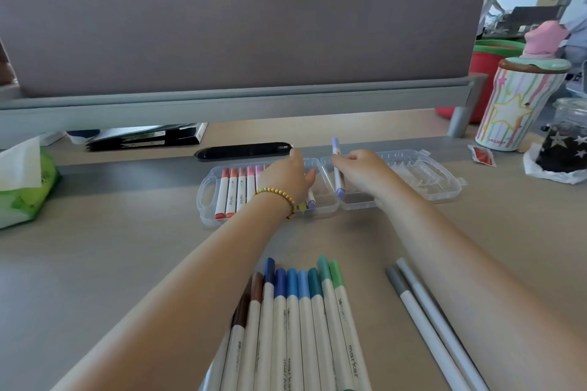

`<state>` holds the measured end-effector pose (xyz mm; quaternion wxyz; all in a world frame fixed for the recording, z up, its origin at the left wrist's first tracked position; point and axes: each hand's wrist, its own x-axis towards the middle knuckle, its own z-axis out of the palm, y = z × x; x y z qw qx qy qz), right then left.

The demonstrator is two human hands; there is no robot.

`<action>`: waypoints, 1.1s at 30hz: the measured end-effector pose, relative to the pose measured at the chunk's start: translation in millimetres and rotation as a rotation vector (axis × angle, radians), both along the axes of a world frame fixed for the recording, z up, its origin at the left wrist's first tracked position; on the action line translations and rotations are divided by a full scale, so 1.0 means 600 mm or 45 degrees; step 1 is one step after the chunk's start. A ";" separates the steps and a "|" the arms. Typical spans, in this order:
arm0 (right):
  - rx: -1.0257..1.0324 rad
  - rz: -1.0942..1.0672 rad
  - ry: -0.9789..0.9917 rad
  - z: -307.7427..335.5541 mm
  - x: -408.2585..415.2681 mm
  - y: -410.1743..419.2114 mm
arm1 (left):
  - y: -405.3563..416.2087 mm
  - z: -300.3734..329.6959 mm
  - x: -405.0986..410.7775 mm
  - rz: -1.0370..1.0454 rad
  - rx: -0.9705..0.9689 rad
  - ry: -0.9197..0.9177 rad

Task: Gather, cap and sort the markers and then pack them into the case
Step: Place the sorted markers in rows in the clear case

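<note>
Right grip (357, 173) pinches the lilac marker (337, 168) near its middle, long axis toward the table's far edge, just beside the case (206, 197). Left hand (287, 178), fingers relaxed, rests on the packed row.

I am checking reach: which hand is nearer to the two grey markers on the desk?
Right. The right hand, holding a lavender marker, is over the case, closer to the grey markers; the left hand lies farther left.
</note>
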<state>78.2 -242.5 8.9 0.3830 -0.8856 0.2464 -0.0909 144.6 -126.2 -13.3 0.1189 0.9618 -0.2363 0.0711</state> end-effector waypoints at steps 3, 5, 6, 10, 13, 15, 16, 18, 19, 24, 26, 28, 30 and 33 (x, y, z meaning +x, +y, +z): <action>0.009 -0.019 -0.016 -0.001 -0.003 -0.005 | -0.012 0.000 0.004 -0.031 -0.080 0.024; 0.003 -0.017 -0.013 -0.002 -0.003 -0.006 | -0.017 -0.001 0.007 -0.042 -0.115 0.037; 0.004 -0.010 -0.007 -0.002 -0.002 -0.004 | -0.018 -0.002 0.009 -0.033 -0.139 0.045; 0.001 0.004 0.001 -0.004 0.000 -0.001 | -0.021 -0.006 0.009 0.042 -0.234 0.088; 0.014 -0.003 -0.014 -0.001 -0.003 -0.003 | -0.022 -0.002 0.011 0.049 -0.208 0.128; 0.028 -0.009 -0.026 0.002 -0.005 -0.005 | -0.018 0.003 0.014 0.029 -0.195 0.178; 0.032 -0.010 -0.032 0.003 -0.005 -0.005 | -0.015 0.005 0.015 0.021 -0.189 0.196; 0.034 -0.009 -0.038 0.005 -0.007 -0.005 | -0.008 0.005 0.016 -0.015 -0.229 0.226; 0.036 -0.008 -0.042 0.005 -0.008 -0.005 | -0.005 0.005 0.016 -0.047 -0.266 0.250; 0.037 -0.029 -0.057 0.008 -0.013 -0.010 | 0.019 0.015 0.003 -0.309 0.035 0.117; 0.030 -0.027 -0.056 0.010 -0.013 -0.010 | 0.031 0.019 -0.002 -0.392 0.158 0.111; 0.033 -0.010 -0.051 0.010 -0.014 -0.009 | 0.033 0.013 -0.002 -0.408 0.234 0.181; 0.036 0.008 -0.050 0.011 -0.016 -0.008 | 0.031 0.005 0.001 -0.373 0.263 0.186; 0.045 0.022 -0.054 0.011 -0.019 -0.008 | 0.023 0.008 -0.001 -0.327 0.212 0.171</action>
